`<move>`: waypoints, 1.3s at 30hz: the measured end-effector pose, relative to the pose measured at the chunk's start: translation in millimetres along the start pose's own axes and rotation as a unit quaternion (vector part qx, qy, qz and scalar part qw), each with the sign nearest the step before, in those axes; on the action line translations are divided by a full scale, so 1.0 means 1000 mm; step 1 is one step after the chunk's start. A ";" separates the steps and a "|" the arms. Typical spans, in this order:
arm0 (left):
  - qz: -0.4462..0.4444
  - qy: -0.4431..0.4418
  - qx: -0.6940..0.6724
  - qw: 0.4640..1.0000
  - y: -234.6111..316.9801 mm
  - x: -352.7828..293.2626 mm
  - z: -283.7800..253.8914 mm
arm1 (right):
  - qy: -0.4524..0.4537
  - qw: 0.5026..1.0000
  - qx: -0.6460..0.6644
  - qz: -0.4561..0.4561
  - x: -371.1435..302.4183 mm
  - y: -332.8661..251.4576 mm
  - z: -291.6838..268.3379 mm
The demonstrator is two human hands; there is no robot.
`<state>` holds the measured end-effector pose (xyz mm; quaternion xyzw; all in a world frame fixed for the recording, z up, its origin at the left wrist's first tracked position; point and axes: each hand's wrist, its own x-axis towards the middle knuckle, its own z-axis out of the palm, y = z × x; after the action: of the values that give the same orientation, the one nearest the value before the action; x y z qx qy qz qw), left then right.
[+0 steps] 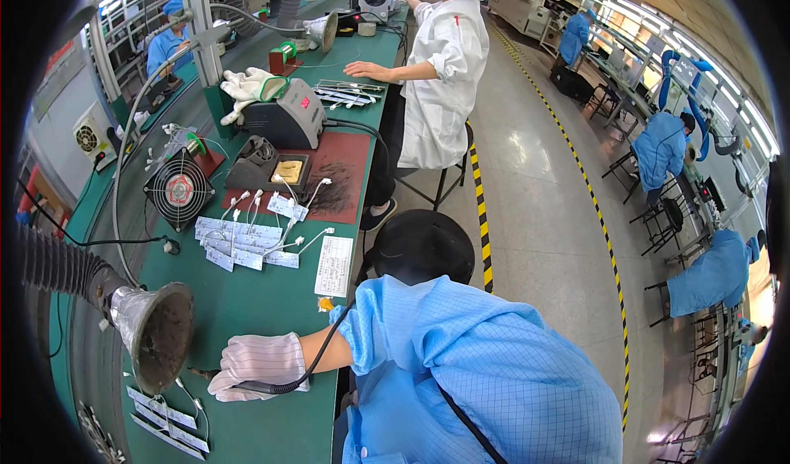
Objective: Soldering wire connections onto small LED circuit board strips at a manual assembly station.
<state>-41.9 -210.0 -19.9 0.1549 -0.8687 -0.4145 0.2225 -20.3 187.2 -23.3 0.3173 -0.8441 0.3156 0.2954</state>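
My right hand (pixel 259 365), in a thin striped white glove, is closed round the handle of a soldering iron (pixel 267 388). The iron points left, and its black cord runs back over my forearm. Just left of the hand is the wide mouth of a fume extraction funnel (pixel 167 341). Below it lie several narrow white circuit strips (pixel 169 423) with white leads and connectors, partly hidden by the funnel. Another group of white circuit boards (pixel 247 242) with wired connectors lies farther up the green bench (pixel 247 303). My left hand is out of sight.
A printed sheet (pixel 334 265) lies by the bench edge. Beyond are a black fan (pixel 179 188), an iron stand with yellow sponge (pixel 288 170), and a soldering station (pixel 288 114) topped by gloves (pixel 247 90). A black stool (pixel 424 246) stands beside the bench; a white-coated co-worker (pixel 444 77) sits farther along.
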 end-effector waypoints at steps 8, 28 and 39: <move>-0.044 -0.025 -0.096 0.994 0.015 -0.009 -0.001 | -0.043 0.998 0.008 0.033 0.004 -0.009 -0.010; -0.025 -0.074 -0.034 0.996 -0.069 0.021 -0.013 | 0.020 0.999 0.039 -0.003 0.009 -0.001 0.000; -0.077 -0.116 -0.351 0.926 -0.006 0.009 0.008 | -0.066 0.753 0.415 0.506 -0.001 0.010 -0.012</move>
<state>-53.4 -212.9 -26.5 0.0843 -0.6726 -0.7239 0.1279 -23.5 202.2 -20.1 -0.0451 -0.6847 0.7167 -0.1246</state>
